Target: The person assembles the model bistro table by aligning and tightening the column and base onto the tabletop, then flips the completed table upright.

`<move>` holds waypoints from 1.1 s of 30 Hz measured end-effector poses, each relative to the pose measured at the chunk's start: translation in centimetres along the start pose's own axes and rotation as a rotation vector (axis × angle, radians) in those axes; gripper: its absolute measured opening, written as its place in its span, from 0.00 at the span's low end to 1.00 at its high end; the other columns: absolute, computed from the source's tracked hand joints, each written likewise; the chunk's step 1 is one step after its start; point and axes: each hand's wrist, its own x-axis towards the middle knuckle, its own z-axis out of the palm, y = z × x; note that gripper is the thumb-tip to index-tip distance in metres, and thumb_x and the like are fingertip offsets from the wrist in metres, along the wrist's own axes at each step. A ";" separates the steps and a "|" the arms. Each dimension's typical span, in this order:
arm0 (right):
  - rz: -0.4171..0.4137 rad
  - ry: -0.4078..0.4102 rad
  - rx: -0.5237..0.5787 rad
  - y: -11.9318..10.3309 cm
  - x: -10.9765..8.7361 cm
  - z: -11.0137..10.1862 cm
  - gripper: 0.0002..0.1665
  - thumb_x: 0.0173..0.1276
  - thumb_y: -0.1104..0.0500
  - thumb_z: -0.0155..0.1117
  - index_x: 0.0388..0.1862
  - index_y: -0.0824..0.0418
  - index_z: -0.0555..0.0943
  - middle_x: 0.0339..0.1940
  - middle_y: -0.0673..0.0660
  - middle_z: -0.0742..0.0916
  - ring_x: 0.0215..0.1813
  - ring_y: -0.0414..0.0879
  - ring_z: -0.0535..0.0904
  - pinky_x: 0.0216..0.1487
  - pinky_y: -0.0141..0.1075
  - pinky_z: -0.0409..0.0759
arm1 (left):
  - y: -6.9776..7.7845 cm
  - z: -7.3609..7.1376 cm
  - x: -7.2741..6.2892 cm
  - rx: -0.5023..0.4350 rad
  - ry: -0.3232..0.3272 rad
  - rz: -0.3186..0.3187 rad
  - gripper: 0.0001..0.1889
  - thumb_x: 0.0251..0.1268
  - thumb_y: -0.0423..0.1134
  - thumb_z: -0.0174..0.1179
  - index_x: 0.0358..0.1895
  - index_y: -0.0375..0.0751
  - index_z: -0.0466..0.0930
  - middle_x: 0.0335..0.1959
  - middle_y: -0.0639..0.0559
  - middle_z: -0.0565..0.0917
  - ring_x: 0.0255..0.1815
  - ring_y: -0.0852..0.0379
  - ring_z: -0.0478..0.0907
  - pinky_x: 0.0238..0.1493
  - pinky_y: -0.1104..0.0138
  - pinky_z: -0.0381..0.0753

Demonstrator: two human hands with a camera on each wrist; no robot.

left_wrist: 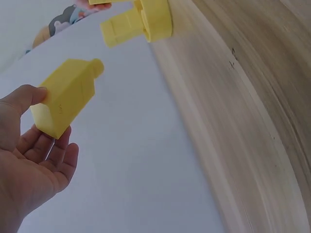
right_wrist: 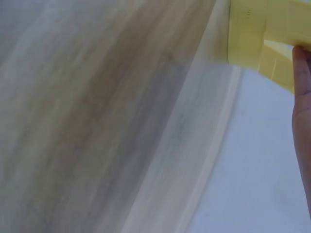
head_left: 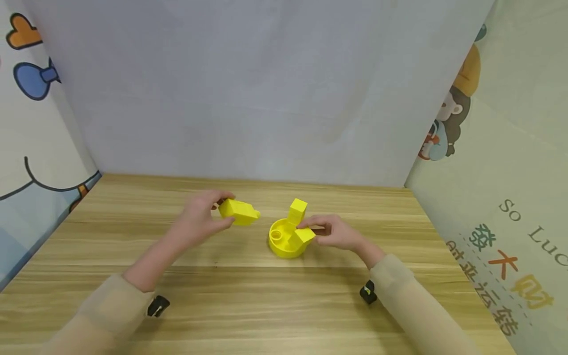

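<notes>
My left hand (head_left: 197,219) holds a yellow block (head_left: 239,212) between thumb and fingers, above the table and left of a round base. A short round peg sticks out of the block's end, toward the base, also visible on the block (left_wrist: 65,97) in the left wrist view. The round yellow base (head_left: 286,254) stands on the table, with a ring-shaped socket (head_left: 276,235) at its left. Two yellow blocks rise from it: a rear block (head_left: 297,211) and a right block (head_left: 305,235). My right hand (head_left: 335,231) pinches the right block; its fingertips are partly hidden.
The wooden table (head_left: 248,310) runs back to a pale cloth wall (head_left: 230,98). Printed sheets hang at the left (head_left: 44,138) and right (head_left: 501,162). Small black devices sit by the left sleeve (head_left: 104,305) and right sleeve (head_left: 412,296).
</notes>
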 end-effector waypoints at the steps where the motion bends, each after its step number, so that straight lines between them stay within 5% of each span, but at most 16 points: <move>1: -0.001 -0.002 0.005 0.0 0.1 -0.1 0.26 0.56 0.77 0.54 0.56 0.70 0.76 0.57 0.65 0.80 0.60 0.45 0.74 0.62 0.37 0.72 | 0.1 0.3 0.2 -0.009 -0.006 0.001 0.23 0.50 0.34 0.69 0.51 0.32 0.77 0.43 0.43 0.81 0.42 0.50 0.76 0.44 0.57 0.80; 10: 0.023 0.004 0.002 0.2 0.1 -0.1 0.26 0.59 0.76 0.54 0.58 0.67 0.76 0.59 0.63 0.79 0.63 0.48 0.72 0.63 0.35 0.71 | 0.5 3.7 1.6 -0.083 -0.096 -0.048 0.23 0.53 0.34 0.68 0.54 0.33 0.75 0.45 0.44 0.80 0.44 0.50 0.75 0.46 0.55 0.79; 18: 0.084 0.119 -0.023 -0.8 -0.7 1.3 0.25 0.65 0.65 0.63 0.62 0.64 0.73 0.63 0.60 0.76 0.67 0.54 0.68 0.61 0.39 0.73 | 0.6 5.6 2.3 -0.079 -0.151 -0.043 0.23 0.53 0.34 0.68 0.53 0.32 0.76 0.45 0.44 0.80 0.44 0.51 0.75 0.47 0.58 0.79; 26: 0.194 0.303 -0.129 -1.9 -0.6 3.4 0.32 0.59 0.56 0.70 0.61 0.65 0.73 0.59 0.59 0.78 0.60 0.54 0.74 0.55 0.40 0.78 | 0.9 6.2 3.0 -0.030 -0.192 -0.033 0.23 0.54 0.36 0.68 0.54 0.32 0.76 0.49 0.43 0.80 0.46 0.50 0.77 0.49 0.60 0.79; 33: 0.245 0.310 -0.127 -5.0 -0.5 4.1 0.31 0.60 0.64 0.68 0.61 0.73 0.71 0.60 0.69 0.76 0.60 0.61 0.73 0.56 0.48 0.76 | 1.3 6.3 4.0 -0.001 -0.219 -0.067 0.25 0.55 0.42 0.68 0.56 0.37 0.74 0.45 0.46 0.81 0.45 0.52 0.77 0.48 0.60 0.79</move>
